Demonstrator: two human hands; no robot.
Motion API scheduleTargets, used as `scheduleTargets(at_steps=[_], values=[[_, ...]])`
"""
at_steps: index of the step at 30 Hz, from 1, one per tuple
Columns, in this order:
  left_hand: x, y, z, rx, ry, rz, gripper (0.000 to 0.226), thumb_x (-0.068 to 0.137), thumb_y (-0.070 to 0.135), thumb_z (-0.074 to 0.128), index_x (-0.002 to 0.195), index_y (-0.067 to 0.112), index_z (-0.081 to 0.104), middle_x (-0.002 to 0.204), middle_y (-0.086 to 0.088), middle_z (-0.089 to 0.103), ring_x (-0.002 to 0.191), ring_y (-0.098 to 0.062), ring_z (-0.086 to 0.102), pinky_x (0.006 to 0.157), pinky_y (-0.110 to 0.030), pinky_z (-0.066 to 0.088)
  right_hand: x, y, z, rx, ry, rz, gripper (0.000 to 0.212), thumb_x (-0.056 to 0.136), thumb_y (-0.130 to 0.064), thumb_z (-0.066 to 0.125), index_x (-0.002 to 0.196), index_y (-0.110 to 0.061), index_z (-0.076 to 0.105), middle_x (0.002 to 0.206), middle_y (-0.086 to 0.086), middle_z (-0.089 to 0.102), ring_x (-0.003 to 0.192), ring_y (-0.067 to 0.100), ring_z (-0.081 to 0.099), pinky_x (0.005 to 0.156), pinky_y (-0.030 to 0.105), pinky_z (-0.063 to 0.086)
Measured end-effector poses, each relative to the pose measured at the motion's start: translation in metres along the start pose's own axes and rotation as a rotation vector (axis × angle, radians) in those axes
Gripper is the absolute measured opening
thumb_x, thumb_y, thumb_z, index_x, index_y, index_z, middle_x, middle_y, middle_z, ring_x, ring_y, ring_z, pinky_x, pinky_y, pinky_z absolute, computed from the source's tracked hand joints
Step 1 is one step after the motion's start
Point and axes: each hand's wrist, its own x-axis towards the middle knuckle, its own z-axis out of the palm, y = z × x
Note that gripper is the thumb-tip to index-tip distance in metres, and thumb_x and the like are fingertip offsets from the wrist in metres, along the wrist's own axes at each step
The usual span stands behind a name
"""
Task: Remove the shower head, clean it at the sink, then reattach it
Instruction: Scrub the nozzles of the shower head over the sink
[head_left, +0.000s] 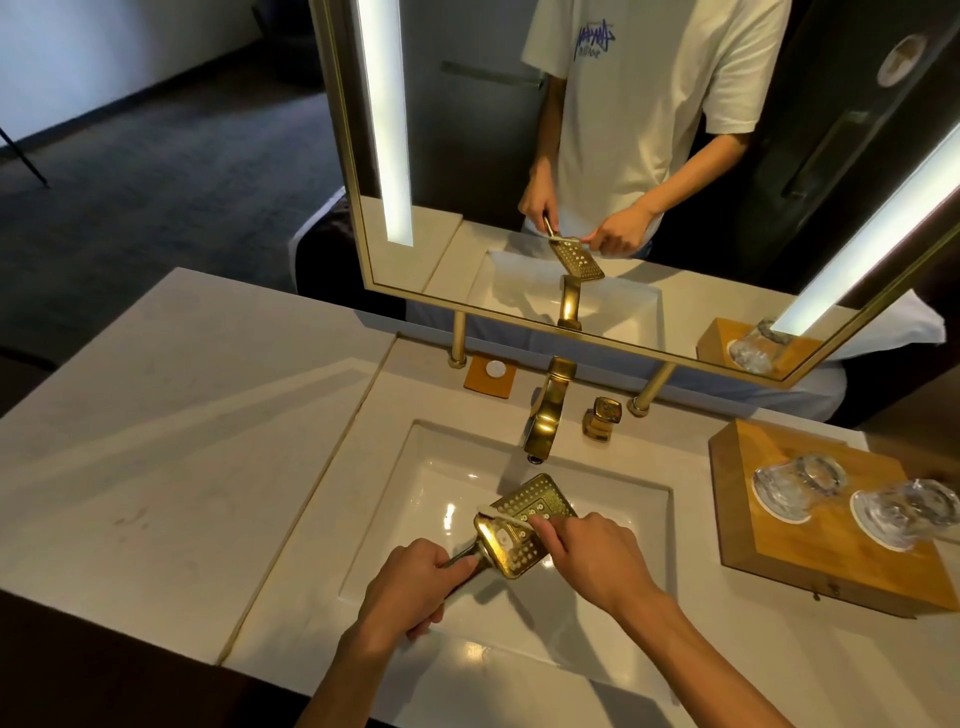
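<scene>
Head view. Shower head (524, 525) held over the sink (415, 519), gold, square-faced, nozzle side up, tilted with its far corner toward 1 o'clock, just below the faucet (545, 415) spout. Detached from any hose, so far as visible.

Left hand (410, 587) wrapped round the handle at 7 o'clock of the face, fingers curled tight about it. Right hand (587, 556) at 3 o'clock of the face, pinching a slim white brush (501, 516), likely a toothbrush, laid across the nozzles with its tip at the 10 o'clock edge. Hands close together but not touching, each clamped on its own thing.

No water seen running from the spout; basin glossy, wet or dry cannot tell. Tap knob (602, 418) at 3 o'clock of the faucet, untouched.

Mirror (675, 332) above, at 12 o'clock, showing the same grip from the front: head angled down, brush at its near edge.

Wooden tray (810, 545) at 3 o'clock of the sink, with two upturned glasses (800, 483). Small coaster (488, 374) with a white disc at 11 o'clock of the faucet.

Step in hand, by judgement: middle one, scrubbing the face at the sink. Removal done; reattaching not yet begun.

Next move likely calls for short strokes across the remaining rows toward 1 o'clock, steady hold on the handle against the brush pressure, then a rinse under the spout, needing one hand freed for the knob
</scene>
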Motion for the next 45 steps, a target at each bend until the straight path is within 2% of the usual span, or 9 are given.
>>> scheduleTargets(at_steps=[2,10,16,21,26,32,35,41,45], values=[[0.000,-0.001,-0.001,-0.010,0.001,-0.005,0.051,0.085,0.063,0.061,0.059,0.020,0.053,0.044,-0.002,0.062,0.030,-0.017,0.047,0.035,-0.022,0.037,-0.003,0.001,0.001,-0.001,-0.002,-0.022,0.063,0.099,-0.063,0.015,0.079,-0.029,0.063,0.067,-0.007,0.058,0.067,0.015,0.061,0.058,0.029,0.038],[0.003,-0.006,-0.004,-0.051,0.022,-0.018,0.050,0.086,0.062,0.060,0.059,0.020,0.052,0.045,-0.002,0.061,0.032,-0.018,0.046,0.035,-0.022,0.037,-0.047,0.020,0.019,0.004,-0.050,-0.002,0.059,0.095,-0.067,0.005,0.061,-0.028,0.035,0.054,-0.007,0.041,0.056,0.014,0.045,0.052,0.028,0.031],[0.002,-0.002,0.000,-0.040,0.004,-0.016,0.051,0.086,0.063,0.060,0.058,0.021,0.051,0.045,-0.002,0.062,0.032,-0.018,0.049,0.036,-0.022,0.038,-0.027,0.008,0.011,0.010,0.008,0.094,0.060,0.098,-0.064,0.010,0.062,-0.028,0.041,0.057,-0.005,0.051,0.058,0.014,0.050,0.058,0.031,0.040],[0.003,0.002,-0.009,-0.036,0.029,-0.021,0.050,0.087,0.062,0.060,0.059,0.021,0.053,0.044,-0.002,0.061,0.034,-0.018,0.048,0.038,-0.022,0.038,-0.032,0.006,0.017,-0.009,-0.006,0.068,0.064,0.096,-0.067,0.005,0.061,-0.027,0.042,0.054,-0.007,0.045,0.054,0.012,0.045,0.054,0.029,0.033],[0.002,0.005,-0.002,-0.030,0.023,-0.026,0.050,0.086,0.060,0.061,0.057,0.020,0.052,0.044,-0.002,0.060,0.034,-0.019,0.048,0.040,-0.024,0.040,-0.024,0.006,0.009,-0.037,-0.009,0.107,0.060,0.099,-0.063,0.011,0.059,-0.027,0.038,0.059,-0.007,0.047,0.061,0.017,0.052,0.056,0.030,0.036],[0.005,0.006,-0.006,-0.057,0.031,-0.037,0.052,0.086,0.061,0.063,0.056,0.020,0.051,0.045,-0.003,0.060,0.032,-0.017,0.046,0.039,-0.022,0.038,-0.026,0.008,0.011,-0.001,-0.056,0.079,0.063,0.098,-0.065,0.011,0.060,-0.027,0.043,0.058,-0.008,0.046,0.056,0.012,0.047,0.055,0.029,0.037],[0.003,0.008,-0.001,-0.048,0.038,-0.022,0.053,0.088,0.059,0.062,0.054,0.020,0.049,0.043,-0.001,0.059,0.031,-0.016,0.045,0.038,-0.022,0.038,-0.025,0.012,0.008,-0.047,-0.052,0.119,0.060,0.098,-0.064,0.011,0.058,-0.028,0.036,0.058,-0.010,0.042,0.059,0.016,0.048,0.056,0.029,0.036],[0.004,0.017,0.007,-0.127,0.078,-0.009,0.050,0.092,0.051,0.061,0.055,0.020,0.048,0.043,0.000,0.057,0.030,-0.015,0.044,0.037,-0.023,0.038,-0.021,-0.011,0.022,0.170,-0.163,0.199,0.055,0.100,-0.062,0.019,0.065,-0.028,0.045,0.067,-0.005,0.052,0.061,0.015,0.052,0.057,0.030,0.042],[0.004,0.011,0.008,-0.128,0.052,-0.022,0.051,0.091,0.052,0.061,0.055,0.019,0.049,0.043,0.000,0.058,0.031,-0.014,0.044,0.036,-0.022,0.038,-0.025,-0.003,0.022,0.204,-0.199,0.235,0.055,0.100,-0.062,0.019,0.063,-0.027,0.042,0.066,-0.006,0.049,0.060,0.015,0.049,0.054,0.029,0.038]])
